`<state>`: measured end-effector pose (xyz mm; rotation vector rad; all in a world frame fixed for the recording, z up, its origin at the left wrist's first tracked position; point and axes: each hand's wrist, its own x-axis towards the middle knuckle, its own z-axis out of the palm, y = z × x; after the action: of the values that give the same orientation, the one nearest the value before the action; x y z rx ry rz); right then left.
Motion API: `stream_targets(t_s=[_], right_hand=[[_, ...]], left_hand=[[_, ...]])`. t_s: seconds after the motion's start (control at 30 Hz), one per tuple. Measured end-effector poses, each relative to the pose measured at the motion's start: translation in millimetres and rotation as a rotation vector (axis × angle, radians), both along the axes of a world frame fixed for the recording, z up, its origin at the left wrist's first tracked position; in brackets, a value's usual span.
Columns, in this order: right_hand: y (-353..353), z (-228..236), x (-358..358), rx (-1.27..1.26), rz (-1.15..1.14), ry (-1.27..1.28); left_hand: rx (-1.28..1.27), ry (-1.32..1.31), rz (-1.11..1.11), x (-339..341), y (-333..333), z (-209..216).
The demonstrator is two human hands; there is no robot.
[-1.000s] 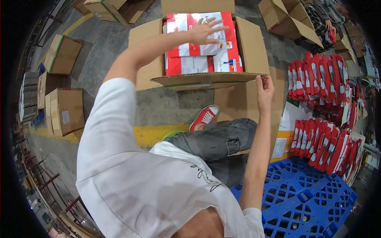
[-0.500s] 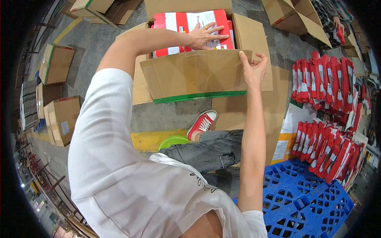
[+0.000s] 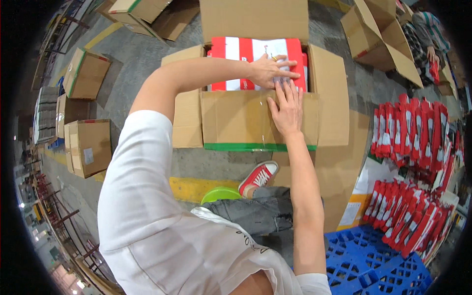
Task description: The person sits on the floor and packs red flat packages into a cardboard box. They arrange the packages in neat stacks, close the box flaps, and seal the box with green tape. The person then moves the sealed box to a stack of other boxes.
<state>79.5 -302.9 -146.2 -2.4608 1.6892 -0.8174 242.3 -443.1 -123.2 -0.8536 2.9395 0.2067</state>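
Note:
An open cardboard box (image 3: 216, 118) stands before me, holding a stack of flat red-and-white packages (image 3: 231, 46). My left hand (image 3: 270, 70) lies across the top package with its fingers spread; a ring is on one finger. My right hand (image 3: 287, 109) rests flat against the box's near flap. Its outstretched fingers reach over the flap's upper edge onto the packages, close beside the left hand. Neither hand grips anything. The near flap hangs down outside, with green tape along its lower edge. The side flaps and the far flap are folded outward.
Bundles of red-and-white packages (image 3: 408, 132) stand at right, near a blue plastic pallet (image 3: 359, 260). Other cardboard boxes (image 3: 88, 147) stand at left and far right. A green round object (image 3: 220, 193) is by my shoe. Another person's hand (image 3: 432, 54) shows at far right.
My right hand has left the near flap's right corner, moved left and flattened beside my left hand. The flap now hangs lower against the box. The view has shifted.

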Motion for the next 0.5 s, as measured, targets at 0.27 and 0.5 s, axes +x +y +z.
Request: stream_targets(t_s=[0.27,0.5], right_hand=[[-0.6,-0.9,6.2,0.057,-0.017,0.068],[-2.1,-4.1,-0.8,0.096,-0.055,0.1]], left_hand=[[-0.539,0.117,0.648,107.6,-140.1,36.2],[-0.211,0.015,0.846,145.5,-193.4,79.9]])
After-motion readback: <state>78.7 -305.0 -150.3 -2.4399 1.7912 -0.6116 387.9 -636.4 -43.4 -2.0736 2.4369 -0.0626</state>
